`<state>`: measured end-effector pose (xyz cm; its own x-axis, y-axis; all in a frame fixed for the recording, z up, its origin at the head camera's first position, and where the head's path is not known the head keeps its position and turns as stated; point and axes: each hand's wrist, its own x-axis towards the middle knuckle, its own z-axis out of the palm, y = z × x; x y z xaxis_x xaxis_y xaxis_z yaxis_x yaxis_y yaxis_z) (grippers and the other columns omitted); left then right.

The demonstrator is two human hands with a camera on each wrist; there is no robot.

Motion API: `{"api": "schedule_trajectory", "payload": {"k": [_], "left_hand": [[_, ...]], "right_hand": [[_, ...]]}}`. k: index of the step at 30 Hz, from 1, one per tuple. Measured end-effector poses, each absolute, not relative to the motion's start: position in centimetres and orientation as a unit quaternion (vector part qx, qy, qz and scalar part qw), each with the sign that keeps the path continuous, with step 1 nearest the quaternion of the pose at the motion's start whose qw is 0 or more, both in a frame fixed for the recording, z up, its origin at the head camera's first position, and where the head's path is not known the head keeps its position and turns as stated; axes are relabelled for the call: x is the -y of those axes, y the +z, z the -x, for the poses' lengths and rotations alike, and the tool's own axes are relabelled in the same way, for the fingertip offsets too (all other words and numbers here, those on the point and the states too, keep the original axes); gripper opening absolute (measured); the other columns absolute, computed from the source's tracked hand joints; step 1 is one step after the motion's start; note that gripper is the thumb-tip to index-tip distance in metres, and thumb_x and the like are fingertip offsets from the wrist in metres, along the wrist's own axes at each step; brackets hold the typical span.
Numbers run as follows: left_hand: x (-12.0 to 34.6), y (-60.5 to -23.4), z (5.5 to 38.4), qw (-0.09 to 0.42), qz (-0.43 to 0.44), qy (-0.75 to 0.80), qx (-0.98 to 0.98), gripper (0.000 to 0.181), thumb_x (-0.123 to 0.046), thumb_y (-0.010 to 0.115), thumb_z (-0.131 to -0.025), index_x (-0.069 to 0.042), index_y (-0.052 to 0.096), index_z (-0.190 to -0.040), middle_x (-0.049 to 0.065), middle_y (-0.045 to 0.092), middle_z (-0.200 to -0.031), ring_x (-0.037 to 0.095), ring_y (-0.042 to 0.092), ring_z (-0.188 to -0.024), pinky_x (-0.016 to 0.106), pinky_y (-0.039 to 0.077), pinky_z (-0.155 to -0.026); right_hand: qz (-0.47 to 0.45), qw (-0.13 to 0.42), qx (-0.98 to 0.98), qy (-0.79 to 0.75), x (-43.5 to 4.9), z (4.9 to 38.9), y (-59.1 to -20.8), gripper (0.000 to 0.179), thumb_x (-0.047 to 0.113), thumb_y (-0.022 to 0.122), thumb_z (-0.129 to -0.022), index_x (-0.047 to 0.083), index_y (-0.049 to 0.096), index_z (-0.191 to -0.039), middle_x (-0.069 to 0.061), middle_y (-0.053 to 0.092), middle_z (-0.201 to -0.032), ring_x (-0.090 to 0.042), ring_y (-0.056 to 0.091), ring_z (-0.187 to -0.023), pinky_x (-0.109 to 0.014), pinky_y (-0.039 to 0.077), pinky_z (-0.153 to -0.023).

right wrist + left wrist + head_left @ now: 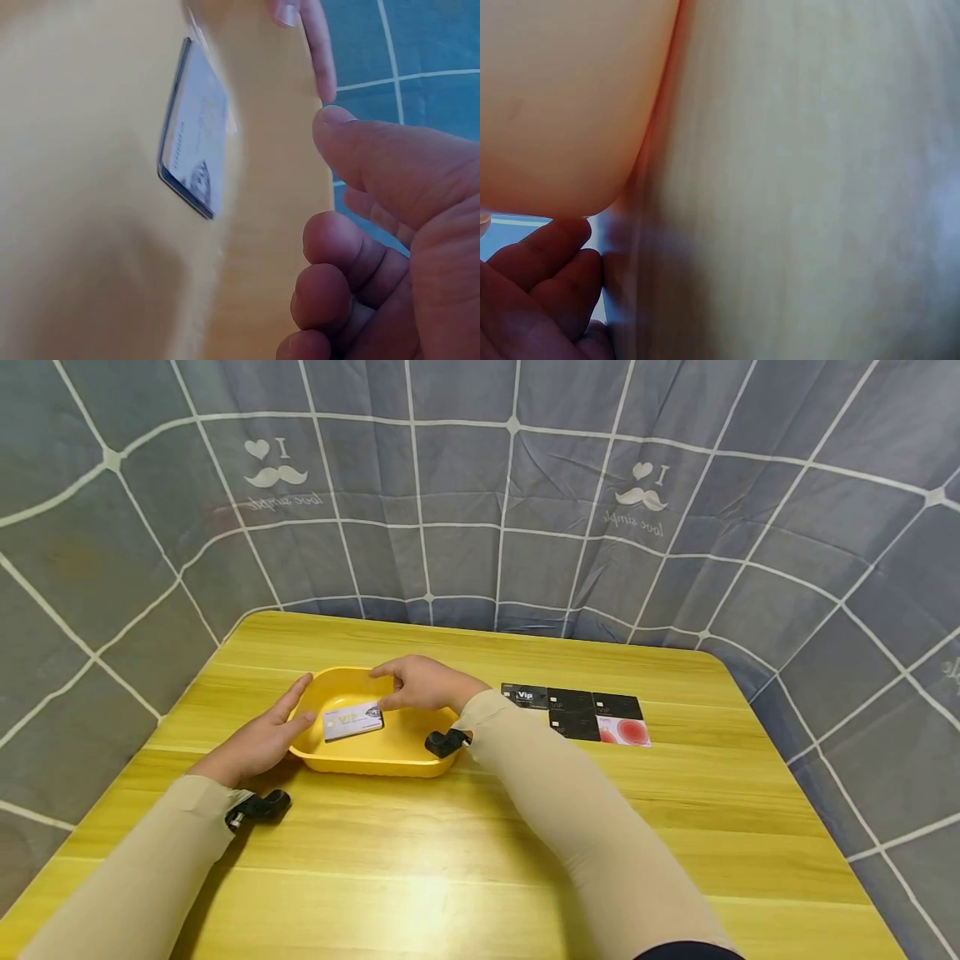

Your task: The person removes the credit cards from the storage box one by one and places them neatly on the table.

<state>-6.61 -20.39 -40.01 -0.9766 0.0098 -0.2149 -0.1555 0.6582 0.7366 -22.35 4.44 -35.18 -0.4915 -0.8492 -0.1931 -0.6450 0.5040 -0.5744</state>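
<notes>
A small stack of cards with a white "VIP" card (351, 722) on top lies inside a yellow plastic tub (390, 767). At the tub's left end my left hand (258, 739) grips the rim, thumb over the inside and fingers along the outer wall. In the left wrist view, fingertips (574, 231) touch the tub's outer side. My right hand (431, 683) reaches over the tub's far right part, thumb near the cards and index finger by the far rim. Its fingers (330, 240) bend loosely in the right wrist view, holding no card, with the card stack (199, 135) apart from them.
Right of the tub, several black cards (573, 724) and a red-and-white card (624, 732) lie side by side in two rows on the wooden table (420, 860). A grey checked curtain (465, 560) surrounds the table at the back and sides.
</notes>
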Motion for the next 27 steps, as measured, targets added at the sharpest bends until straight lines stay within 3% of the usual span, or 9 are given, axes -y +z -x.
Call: {"api": "schedule_trajectory", "payload": {"k": [12, 21, 27], "left_hand": [[20.1, -40.3, 6.9, 0.098, 0.044, 0.409, -0.906, 0.076, -0.051, 0.038, -0.113, -0.036, -0.011, -0.169, 0.022, -0.002, -0.177, 0.061, 0.008, -0.157, 0.082, 0.013, -0.119], [19.9, -40.2, 6.9, 0.098, 0.047, 0.403, -0.909, 0.074, -0.050, 0.036, -0.114, -0.035, -0.011, -0.169, 0.024, -0.001, -0.176, 0.062, 0.010, -0.155, 0.082, 0.015, -0.118], [20.0, -40.2, 6.8, 0.094, 0.050, 0.401, -0.910, 0.074, -0.050, 0.036, -0.114, -0.035, -0.011, -0.169, 0.025, 0.001, -0.176, 0.063, 0.012, -0.155, 0.082, 0.016, -0.118]], "right_hand": [[0.462, 0.257, -0.828, -0.187, -2.4, 22.3, -37.2, 0.063, 0.029, 0.075, -0.099, 0.020, 0.053, -0.157, -0.004, 0.067, -0.098, -0.014, 0.053, -0.077, -0.022, 0.044, -0.068], [0.449, 0.281, -0.825, -0.195, -2.4, 22.7, -38.5, 0.066, 0.027, 0.080, -0.096, 0.020, 0.054, -0.156, -0.001, 0.061, -0.146, -0.017, 0.055, -0.109, -0.024, 0.043, -0.096], [0.449, 0.272, -0.836, -0.161, -2.2, 22.7, -38.7, 0.069, 0.029, 0.082, -0.094, 0.023, 0.053, -0.157, 0.000, 0.056, -0.155, -0.016, 0.054, -0.117, -0.026, 0.043, -0.105]]}}
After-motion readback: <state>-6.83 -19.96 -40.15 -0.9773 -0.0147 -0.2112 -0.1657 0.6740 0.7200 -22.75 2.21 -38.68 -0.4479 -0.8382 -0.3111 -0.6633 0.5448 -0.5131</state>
